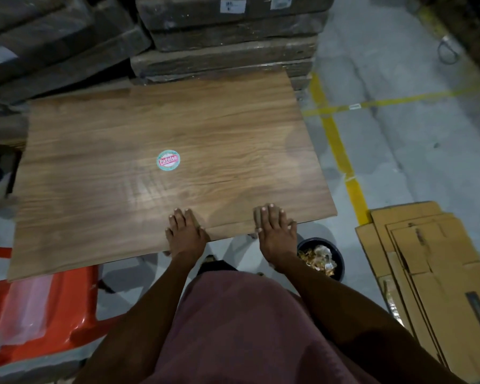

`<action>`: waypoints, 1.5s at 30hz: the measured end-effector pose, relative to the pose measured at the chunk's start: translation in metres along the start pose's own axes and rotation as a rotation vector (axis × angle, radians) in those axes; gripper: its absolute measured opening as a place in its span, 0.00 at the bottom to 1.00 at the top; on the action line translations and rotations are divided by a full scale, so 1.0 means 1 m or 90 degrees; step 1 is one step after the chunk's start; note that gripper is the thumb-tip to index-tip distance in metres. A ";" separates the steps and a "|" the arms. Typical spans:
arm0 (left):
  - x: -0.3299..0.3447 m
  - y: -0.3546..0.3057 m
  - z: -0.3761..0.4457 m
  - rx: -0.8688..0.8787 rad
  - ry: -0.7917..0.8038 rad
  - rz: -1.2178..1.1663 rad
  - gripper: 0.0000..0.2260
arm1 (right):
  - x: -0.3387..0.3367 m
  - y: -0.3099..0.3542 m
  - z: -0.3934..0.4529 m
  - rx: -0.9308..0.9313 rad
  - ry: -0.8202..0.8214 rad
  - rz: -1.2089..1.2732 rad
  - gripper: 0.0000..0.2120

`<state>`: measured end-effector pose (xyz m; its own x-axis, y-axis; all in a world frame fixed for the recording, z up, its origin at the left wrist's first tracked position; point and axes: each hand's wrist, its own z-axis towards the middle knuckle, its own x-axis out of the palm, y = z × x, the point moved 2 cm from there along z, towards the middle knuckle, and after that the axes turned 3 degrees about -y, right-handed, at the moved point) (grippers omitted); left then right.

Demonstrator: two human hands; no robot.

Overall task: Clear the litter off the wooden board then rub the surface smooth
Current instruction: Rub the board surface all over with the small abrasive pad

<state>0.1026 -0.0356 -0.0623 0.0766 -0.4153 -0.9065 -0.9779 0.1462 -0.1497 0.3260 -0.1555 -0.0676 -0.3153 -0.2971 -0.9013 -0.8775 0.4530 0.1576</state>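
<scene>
A large wooden board point(155, 173) with brown grain lies flat before me, with a round green and red sticker point(168, 160) near its middle. My left hand point(185, 234) rests palm down on the board's near edge, fingers together and pointing away. My right hand point(276, 231) lies flat on the same edge, further right. Neither hand holds anything. A black bin point(340, 259) below the board's near right corner holds crumpled golden and white litter point(319, 259). No loose litter shows on the board.
Wrapped stacks of panels point(225, 51) rise behind the board. A red plastic chair point(39, 309) sits at lower left. Flattened cardboard point(432, 261) lies on the grey floor at right, beside yellow floor lines point(336, 145).
</scene>
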 end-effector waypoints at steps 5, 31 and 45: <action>-0.023 -0.024 0.018 -0.014 -0.015 -0.063 0.38 | -0.001 0.037 0.010 -0.058 0.035 -0.010 0.31; -0.053 -0.054 0.124 0.164 0.054 -0.057 0.38 | -0.051 0.032 0.087 0.126 0.050 0.038 0.30; -0.074 -0.079 0.183 0.116 -0.007 -0.089 0.39 | -0.070 0.022 0.138 -0.035 0.036 -0.036 0.36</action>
<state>0.2095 0.1477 -0.0552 0.2125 -0.4338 -0.8756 -0.9060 0.2483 -0.3429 0.3783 -0.0093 -0.0569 -0.2837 -0.3691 -0.8850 -0.9124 0.3879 0.1308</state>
